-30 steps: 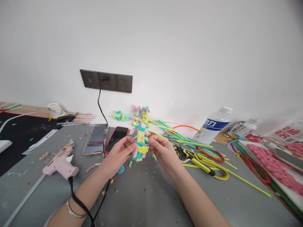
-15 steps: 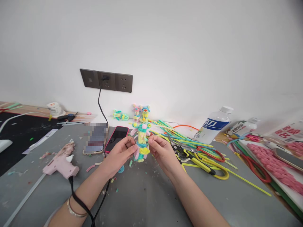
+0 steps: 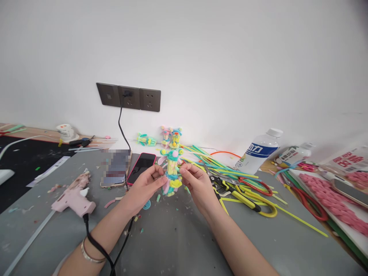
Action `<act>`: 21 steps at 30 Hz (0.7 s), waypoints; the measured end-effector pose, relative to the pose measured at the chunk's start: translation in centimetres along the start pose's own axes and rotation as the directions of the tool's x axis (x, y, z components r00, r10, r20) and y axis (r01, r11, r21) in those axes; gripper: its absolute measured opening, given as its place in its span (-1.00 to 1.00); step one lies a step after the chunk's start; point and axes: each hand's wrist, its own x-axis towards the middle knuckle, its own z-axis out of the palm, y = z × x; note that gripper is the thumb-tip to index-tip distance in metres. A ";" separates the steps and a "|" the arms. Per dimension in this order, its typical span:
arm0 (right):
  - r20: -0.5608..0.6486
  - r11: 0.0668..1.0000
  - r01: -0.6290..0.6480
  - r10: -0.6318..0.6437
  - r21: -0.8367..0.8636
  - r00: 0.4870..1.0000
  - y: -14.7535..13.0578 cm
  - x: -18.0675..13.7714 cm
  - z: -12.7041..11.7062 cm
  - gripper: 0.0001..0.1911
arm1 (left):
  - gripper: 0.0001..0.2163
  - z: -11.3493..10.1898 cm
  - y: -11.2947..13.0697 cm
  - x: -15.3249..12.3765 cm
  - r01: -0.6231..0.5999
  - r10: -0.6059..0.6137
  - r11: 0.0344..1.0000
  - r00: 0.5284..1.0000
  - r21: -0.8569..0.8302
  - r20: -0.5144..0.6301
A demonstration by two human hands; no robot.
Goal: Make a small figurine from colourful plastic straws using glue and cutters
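Note:
In the head view a small pipe-cleaner figure (image 3: 172, 165) in teal, yellow and pink is held upright over the grey table. My left hand (image 3: 149, 184) grips its lower left side between thumb and fingers. At its right side, my right hand (image 3: 197, 183) is closed in a pinch, thumb against forefinger, on a small piece at the figure's edge. That piece is too small to name. Behind stand two similar figures, one pink (image 3: 165, 137) and one blue and yellow (image 3: 176, 138). A green figure (image 3: 146, 140) lies beside them.
On the left lies a pink glue gun (image 3: 73, 199) with a black cable. Two phones (image 3: 116, 168) rest behind my left hand. Pliers (image 3: 230, 191), red-handled scissors (image 3: 258, 186) and loose pipe cleaners (image 3: 207, 153) are on the right, near a bottle (image 3: 257, 153).
Both hands keep their hold on the figure with hardly any movement. The whole view has shifted very slightly.

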 end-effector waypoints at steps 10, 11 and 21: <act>0.013 1.000 0.008 -0.008 0.010 1.000 -0.2 -0.1 0.1 -0.64 | -0.66 -0.3 -0.2 0.1 -0.021 0.021 1.000 1.000 0.014 0.020; 0.015 1.000 0.013 -0.013 0.008 1.000 -0.1 -0.2 0.1 -0.65 | -0.66 -0.3 -0.2 0.1 -0.021 0.020 1.000 1.000 0.015 0.020; 0.024 0.999 0.033 -0.033 -0.007 0.999 0.2 0.1 0.0 -0.69 | -0.66 -0.3 -0.3 0.1 -0.016 0.016 1.000 1.000 0.024 -0.003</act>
